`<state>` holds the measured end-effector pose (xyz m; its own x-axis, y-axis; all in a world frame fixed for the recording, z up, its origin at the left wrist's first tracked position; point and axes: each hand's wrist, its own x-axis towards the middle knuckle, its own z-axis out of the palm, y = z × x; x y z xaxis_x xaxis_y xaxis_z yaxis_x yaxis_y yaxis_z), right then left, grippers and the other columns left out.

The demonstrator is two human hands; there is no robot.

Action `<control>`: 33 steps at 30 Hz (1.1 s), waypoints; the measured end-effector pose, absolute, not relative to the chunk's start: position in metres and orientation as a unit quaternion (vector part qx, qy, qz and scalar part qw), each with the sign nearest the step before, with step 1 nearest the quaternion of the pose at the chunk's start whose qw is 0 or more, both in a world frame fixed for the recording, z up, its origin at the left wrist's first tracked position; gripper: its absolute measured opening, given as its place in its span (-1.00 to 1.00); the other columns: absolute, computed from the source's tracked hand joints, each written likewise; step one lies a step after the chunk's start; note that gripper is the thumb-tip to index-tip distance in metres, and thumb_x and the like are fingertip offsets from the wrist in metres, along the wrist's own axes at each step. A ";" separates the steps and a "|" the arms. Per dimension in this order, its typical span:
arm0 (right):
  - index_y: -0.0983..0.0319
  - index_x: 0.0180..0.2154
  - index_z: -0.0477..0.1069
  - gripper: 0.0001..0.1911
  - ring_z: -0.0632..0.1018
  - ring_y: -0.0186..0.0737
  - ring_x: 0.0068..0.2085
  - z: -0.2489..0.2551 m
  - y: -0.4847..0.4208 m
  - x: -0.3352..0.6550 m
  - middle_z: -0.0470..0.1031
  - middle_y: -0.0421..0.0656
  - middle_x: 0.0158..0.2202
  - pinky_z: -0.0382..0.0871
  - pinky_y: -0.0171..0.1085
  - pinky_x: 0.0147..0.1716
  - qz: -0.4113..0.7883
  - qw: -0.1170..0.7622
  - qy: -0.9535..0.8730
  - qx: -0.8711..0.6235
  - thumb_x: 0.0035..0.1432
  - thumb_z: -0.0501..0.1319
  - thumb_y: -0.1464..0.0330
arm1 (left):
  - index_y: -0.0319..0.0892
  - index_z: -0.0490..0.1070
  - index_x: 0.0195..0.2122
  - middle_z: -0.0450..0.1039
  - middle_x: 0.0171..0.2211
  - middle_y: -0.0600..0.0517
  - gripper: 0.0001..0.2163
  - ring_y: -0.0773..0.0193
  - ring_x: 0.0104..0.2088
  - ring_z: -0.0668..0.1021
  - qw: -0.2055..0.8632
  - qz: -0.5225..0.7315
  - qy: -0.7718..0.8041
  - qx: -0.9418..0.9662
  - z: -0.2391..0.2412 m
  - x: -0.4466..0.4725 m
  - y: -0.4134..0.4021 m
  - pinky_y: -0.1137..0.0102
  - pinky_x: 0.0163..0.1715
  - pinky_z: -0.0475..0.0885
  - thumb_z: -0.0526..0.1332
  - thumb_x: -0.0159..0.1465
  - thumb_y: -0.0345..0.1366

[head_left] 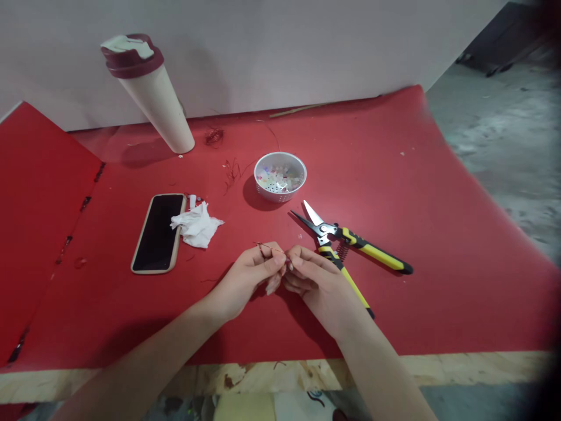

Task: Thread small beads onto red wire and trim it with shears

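My left hand (258,269) is closed, pinching a thin red cord (264,244) between thumb and forefinger. Part of the cord sticks out above that hand. Fingertip to fingertip with it, my right hand (313,278) is also closed in a pinch on the cord, where something small and dark pink shows; I cannot make out its kind. Just beyond my hands stands a small perforated white bowl (280,197) with pale, colourful beads (280,175) in it. Yellow-and-black pruning shears (324,229) lie with blades apart beside my right hand, which partly covers one handle.
To the left lie a phone (158,234) and a crumpled tissue (199,227) overlapping its edge. A cream tumbler (158,105) with a maroon lid stands near the back wall. Red thread scraps (232,172) are scattered behind. The red tabletop (438,234) ends at a wooden front edge (460,368).
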<state>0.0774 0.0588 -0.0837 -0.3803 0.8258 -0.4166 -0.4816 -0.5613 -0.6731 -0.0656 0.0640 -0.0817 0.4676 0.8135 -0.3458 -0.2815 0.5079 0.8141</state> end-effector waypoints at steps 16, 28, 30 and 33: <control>0.25 -0.52 0.29 -0.80 0.09 -0.45 -0.59 -0.085 0.056 0.075 0.12 -0.33 -0.63 0.06 -0.40 -0.56 0.801 0.428 -0.205 -0.366 0.04 0.25 0.33 | -0.21 0.22 -0.52 0.16 -0.70 0.17 -0.73 0.47 -0.66 0.24 0.776 0.365 0.380 0.346 -0.082 -0.063 0.064 0.53 -0.61 0.17 0.17 0.20 -0.16; 0.25 -0.52 0.32 -0.83 0.11 -0.45 -0.58 -0.087 0.056 0.074 0.13 -0.32 -0.64 0.10 -0.40 -0.54 0.802 0.445 -0.205 -0.342 0.06 0.23 0.36 | -0.22 0.24 -0.51 0.17 -0.70 0.19 -0.73 0.51 -0.67 0.22 0.770 0.361 0.396 0.346 -0.083 -0.064 0.064 0.56 -0.59 0.19 0.18 0.20 -0.15; 0.25 -0.53 0.32 -0.82 0.11 -0.44 -0.58 -0.087 0.057 0.075 0.12 -0.32 -0.65 0.11 -0.40 -0.54 0.805 0.439 -0.208 -0.339 0.06 0.22 0.36 | -0.21 0.24 -0.51 0.17 -0.70 0.19 -0.74 0.51 -0.66 0.23 0.771 0.360 0.395 0.347 -0.083 -0.064 0.064 0.55 -0.58 0.19 0.17 0.20 -0.15; 0.26 -0.55 0.31 -0.82 0.11 -0.44 -0.58 -0.086 0.058 0.076 0.11 -0.32 -0.65 0.11 -0.40 -0.53 0.814 0.431 -0.208 -0.329 0.05 0.22 0.37 | -0.21 0.23 -0.51 0.17 -0.70 0.19 -0.73 0.50 -0.66 0.23 0.770 0.359 0.390 0.354 -0.084 -0.064 0.064 0.53 -0.56 0.21 0.18 0.19 -0.14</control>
